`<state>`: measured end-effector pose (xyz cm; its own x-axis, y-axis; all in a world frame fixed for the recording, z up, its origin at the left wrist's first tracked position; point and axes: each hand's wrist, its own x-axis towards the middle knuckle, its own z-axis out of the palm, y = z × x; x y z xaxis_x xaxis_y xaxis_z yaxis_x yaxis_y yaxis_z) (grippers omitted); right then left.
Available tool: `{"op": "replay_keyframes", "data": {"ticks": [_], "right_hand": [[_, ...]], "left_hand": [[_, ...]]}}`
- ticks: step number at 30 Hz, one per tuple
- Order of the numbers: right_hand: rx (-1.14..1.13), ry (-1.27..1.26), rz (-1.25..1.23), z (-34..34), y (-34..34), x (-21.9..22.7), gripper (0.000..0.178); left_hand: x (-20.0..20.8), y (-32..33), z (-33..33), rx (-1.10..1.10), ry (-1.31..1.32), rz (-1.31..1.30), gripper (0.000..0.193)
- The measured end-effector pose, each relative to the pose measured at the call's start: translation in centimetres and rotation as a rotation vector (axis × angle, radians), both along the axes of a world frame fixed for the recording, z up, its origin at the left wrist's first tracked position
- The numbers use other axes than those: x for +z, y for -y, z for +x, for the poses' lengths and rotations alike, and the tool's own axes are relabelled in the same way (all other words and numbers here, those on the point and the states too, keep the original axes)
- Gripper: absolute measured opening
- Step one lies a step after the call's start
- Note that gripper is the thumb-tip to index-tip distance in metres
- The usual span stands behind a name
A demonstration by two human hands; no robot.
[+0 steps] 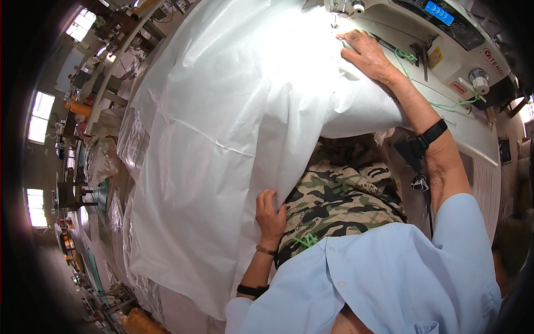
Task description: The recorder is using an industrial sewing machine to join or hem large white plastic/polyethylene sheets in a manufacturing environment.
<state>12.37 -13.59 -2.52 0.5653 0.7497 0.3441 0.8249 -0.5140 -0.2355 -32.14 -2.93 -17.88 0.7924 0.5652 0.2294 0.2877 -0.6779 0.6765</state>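
Note:
A large white sheet of textured cloth or woven plastic (200, 189) spreads over the machine bed and hangs down past my lap on the left. Up at the sewing machine (400, 25), my right hand (367, 55) rests on the sheet just right of the needle area (335, 23), fingers reaching left and thumb apart. Bright lamp light washes out the sheet there. Lower down, beside my thigh, my left hand (271, 217) is closed on the sheet near its folded edge, thumb toward my lap. Part of its grip is hidden.
Green thread (456, 104) runs across the machine table to a white knob (478, 80). A lit blue display (439, 12) sits on the machine head. Clear plastic-wrapped bundles (103, 158) and benches line the left. A black strap with a cable (425, 142) is on my right forearm.

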Motion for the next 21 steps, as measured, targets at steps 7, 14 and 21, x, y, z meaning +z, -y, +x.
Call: {"op": "replay_keyframes", "data": {"ticks": [7, 14, 21], "right_hand": [[0.013, 0.042, 0.023, 0.5, 0.6, -0.5, 0.052], [0.008, -0.145, 0.137, 0.9, 0.3, -0.8, 0.057], [0.025, -0.277, 0.792, -3.9, 1.9, 2.5, 0.029]], "left_hand": [[-0.9, -1.6, -1.1, 0.064, -0.042, -0.595, 0.012], [6.8, -2.6, -7.3, 0.229, 0.596, -1.051, 0.024], [17.1, -2.8, -7.1, -0.068, 0.769, -1.080, 0.034]]}}
